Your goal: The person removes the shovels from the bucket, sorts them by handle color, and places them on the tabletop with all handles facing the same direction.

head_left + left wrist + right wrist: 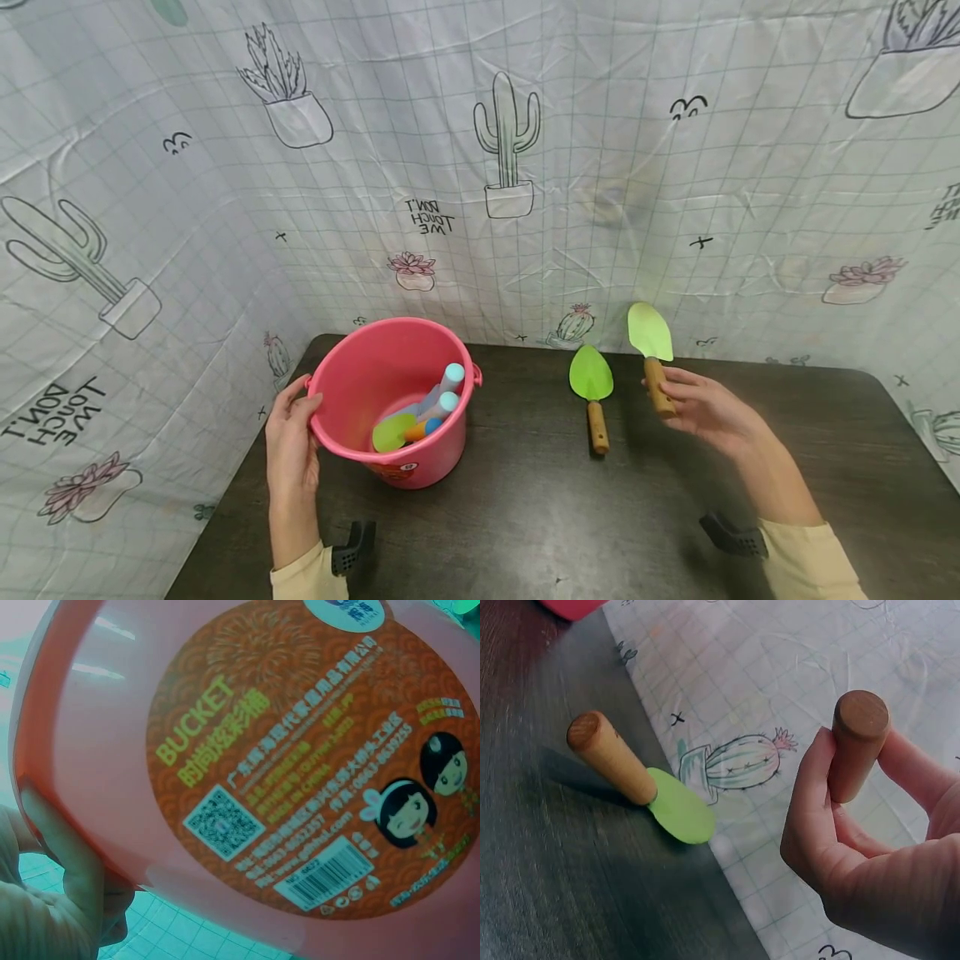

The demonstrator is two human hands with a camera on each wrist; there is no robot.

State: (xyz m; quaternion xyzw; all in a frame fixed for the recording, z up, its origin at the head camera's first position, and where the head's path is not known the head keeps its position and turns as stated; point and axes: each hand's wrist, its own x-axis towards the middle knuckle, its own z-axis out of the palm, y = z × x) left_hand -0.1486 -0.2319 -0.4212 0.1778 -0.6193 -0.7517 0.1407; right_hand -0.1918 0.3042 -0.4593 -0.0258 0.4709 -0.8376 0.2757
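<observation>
White fabric (585, 158), printed with a pale grid, potted cacti, succulents and lettering, hangs creased behind and beside the work area. Dark wood-grain tabletop (558, 533) spreads in front, its far edge meeting the cloth. At its left part is a pink plastic bucket (444, 458); the left hand (291, 437) grips its rim at the left side, digits closed on the edge. Whether the bucket's base lies flat cannot be told. The right hand (708, 408), well apart from the bucket, pinches the wooden handle of a green-bladed hand trowel (656, 375) between its digits; the blade points away from the person, and in the right wrist view the handle hides it. A second green trowel (592, 390) lies on the tabletop between the bucket and the right hand, nearer that hand, blade toward the cloth. On the bucket's outer wall is a round orange label (300, 761) bearing the word BUCKET, a QR code and a barcode. Inside the bucket, partly hidden by its near wall, lie a rounded lime-green piece (393, 433), two rod-like pieces with pale-blue ends (453, 374) and, smallest, an orange piece with a blue end (417, 432).
</observation>
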